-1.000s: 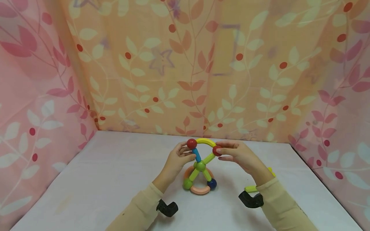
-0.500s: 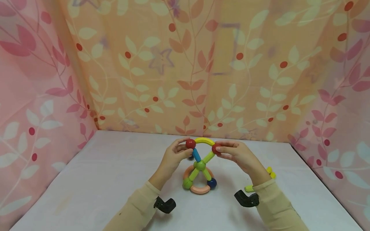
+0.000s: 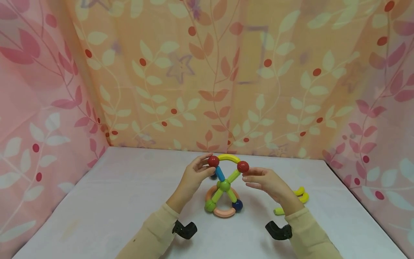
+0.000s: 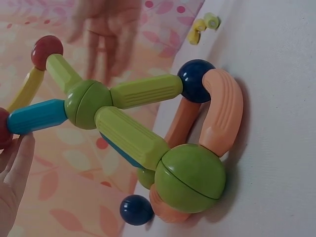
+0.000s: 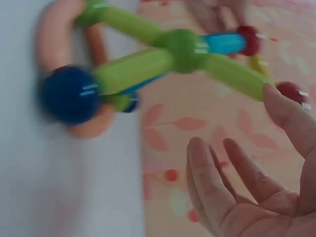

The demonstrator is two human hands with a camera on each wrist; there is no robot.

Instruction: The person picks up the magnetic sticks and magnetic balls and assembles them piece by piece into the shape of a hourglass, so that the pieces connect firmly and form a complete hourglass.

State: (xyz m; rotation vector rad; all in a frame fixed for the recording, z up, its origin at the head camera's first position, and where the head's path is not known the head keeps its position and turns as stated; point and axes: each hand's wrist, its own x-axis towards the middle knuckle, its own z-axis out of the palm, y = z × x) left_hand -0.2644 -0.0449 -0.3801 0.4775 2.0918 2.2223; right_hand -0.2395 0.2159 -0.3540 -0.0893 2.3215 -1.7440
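A structure of magnetic rods and balls stands on the table, with a green ball [image 3: 224,185] at its middle. Curved peach rods [image 3: 224,213] form the base along with a green ball [image 3: 210,205] and a navy ball [image 3: 237,205]. On top, a yellow curved rod [image 3: 229,157] joins two red balls. My left hand [image 3: 195,175] holds the left red ball [image 3: 214,161], above a blue rod [image 3: 220,173]. Beside the right red ball [image 3: 243,166], my right hand [image 3: 267,182] has its fingers extended and grips nothing; in the right wrist view its thumb lies close to a light-green rod [image 5: 237,76].
Yellow curved rods [image 3: 303,196] and a light-green rod [image 3: 279,211] lie on the table [image 3: 129,205] near my right forearm. Another navy ball [image 4: 137,210] is behind the structure; whether it is attached I cannot tell. A patterned curtain [image 3: 181,90] hangs behind the table.
My right hand has let go of the right red ball and moved slightly right and down. The left hand shifted slightly left earlier and still holds its ball. The structure stays standing.
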